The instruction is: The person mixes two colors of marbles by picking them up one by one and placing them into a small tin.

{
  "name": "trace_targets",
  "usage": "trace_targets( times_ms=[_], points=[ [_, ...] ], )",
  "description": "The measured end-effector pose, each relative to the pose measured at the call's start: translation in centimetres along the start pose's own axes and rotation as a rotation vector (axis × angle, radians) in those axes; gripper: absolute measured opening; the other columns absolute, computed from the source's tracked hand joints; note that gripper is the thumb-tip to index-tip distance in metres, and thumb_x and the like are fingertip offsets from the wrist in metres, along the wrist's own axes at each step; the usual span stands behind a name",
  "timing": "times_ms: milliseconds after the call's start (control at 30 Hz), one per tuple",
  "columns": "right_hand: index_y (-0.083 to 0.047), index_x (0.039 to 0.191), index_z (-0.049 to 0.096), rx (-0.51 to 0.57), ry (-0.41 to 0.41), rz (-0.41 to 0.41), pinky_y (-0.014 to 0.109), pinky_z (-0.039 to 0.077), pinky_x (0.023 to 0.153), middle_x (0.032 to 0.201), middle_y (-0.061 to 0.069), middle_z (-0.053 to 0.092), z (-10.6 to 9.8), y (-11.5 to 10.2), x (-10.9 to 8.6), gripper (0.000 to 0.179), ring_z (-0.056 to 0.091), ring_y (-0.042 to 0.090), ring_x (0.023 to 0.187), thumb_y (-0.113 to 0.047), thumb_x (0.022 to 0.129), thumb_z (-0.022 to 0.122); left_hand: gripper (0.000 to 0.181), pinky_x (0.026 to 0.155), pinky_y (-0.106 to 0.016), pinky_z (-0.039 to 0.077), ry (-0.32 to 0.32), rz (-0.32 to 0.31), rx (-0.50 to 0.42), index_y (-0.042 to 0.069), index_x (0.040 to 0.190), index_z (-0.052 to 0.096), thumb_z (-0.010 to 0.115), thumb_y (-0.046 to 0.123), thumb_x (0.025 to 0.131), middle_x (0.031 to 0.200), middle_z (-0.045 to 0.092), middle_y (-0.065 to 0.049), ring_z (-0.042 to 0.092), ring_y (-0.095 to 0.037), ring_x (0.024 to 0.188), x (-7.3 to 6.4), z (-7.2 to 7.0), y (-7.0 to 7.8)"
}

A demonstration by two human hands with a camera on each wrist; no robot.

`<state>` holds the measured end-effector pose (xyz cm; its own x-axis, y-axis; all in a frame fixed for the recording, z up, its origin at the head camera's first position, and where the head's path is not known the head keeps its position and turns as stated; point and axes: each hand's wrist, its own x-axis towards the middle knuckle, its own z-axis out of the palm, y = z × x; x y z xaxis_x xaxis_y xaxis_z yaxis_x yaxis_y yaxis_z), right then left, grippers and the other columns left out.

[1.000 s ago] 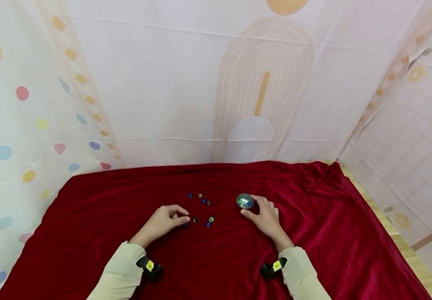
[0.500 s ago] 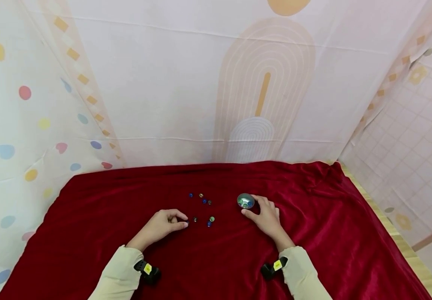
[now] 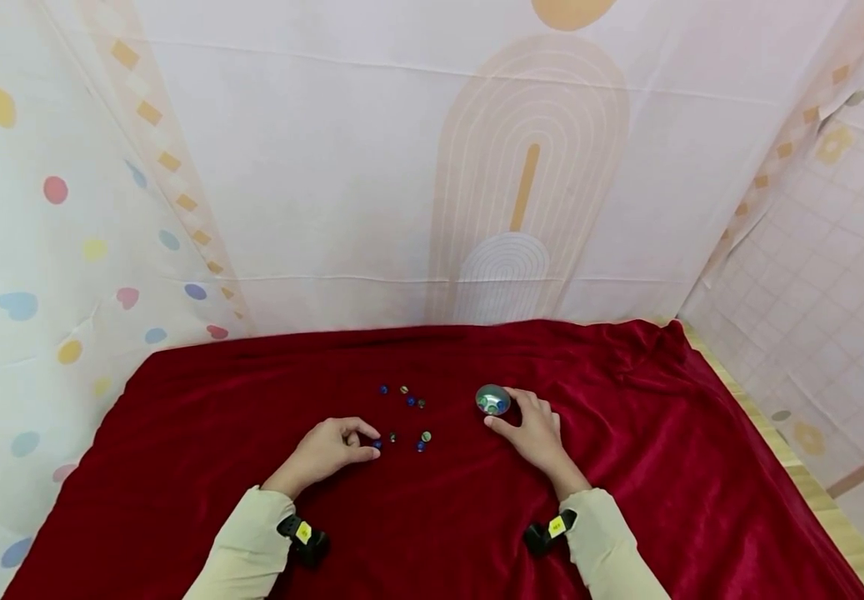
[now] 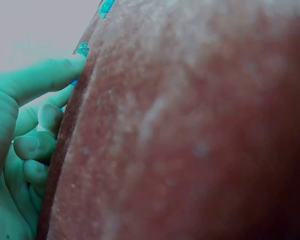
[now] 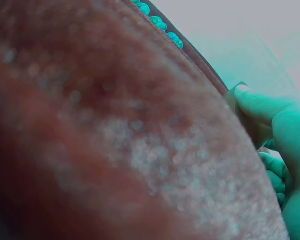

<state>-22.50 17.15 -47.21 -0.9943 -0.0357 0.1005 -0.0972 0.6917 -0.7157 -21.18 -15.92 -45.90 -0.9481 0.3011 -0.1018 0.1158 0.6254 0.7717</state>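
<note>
My left hand (image 3: 330,450) is low over the red cloth, a blue marble (image 3: 377,444) between its thumb and index fingertips. In the left wrist view the thumb (image 4: 50,75) partly covers this marble, and the other fingers are curled. A dark marble (image 3: 392,437) lies just beyond the fingertips. On the right, my right hand (image 3: 532,429) grips a small shiny metal bowl (image 3: 505,392) by its side, thumb in front and fingers behind. Several marbles (image 3: 491,408) lie inside the bowl. The bowl's right side is hidden by the hand.
Between the hands lie a greenish marble (image 3: 426,436) and a blue marble (image 3: 421,447). Farther back are several more, including a yellowish marble (image 3: 404,389). Wrinkled red cloth (image 3: 432,525) covers the table; a printed curtain (image 3: 327,167) hangs behind it.
My left fingertips have shifted slightly around the blue marble, which now shows between index finger and thumb. The right hand stays on the bowl.
</note>
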Motion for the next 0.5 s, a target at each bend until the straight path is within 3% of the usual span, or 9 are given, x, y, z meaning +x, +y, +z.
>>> trace_targets(
  times_ms=[500],
  points=[
    [-0.016,0.135,0.053,0.008,-0.004,0.009,0.043,0.023,0.094,0.139,0.008,0.051,0.03,-0.04,0.03,0.060,0.038,0.030,0.126,-0.039,0.084,0.073,0.014,0.055,-0.024,0.038,0.065,-0.018,0.072,0.022,0.094,0.072,0.075,0.029,0.083,0.064,0.054,0.005,0.045,-0.009,0.055,-0.14,0.68,0.24]
  ],
)
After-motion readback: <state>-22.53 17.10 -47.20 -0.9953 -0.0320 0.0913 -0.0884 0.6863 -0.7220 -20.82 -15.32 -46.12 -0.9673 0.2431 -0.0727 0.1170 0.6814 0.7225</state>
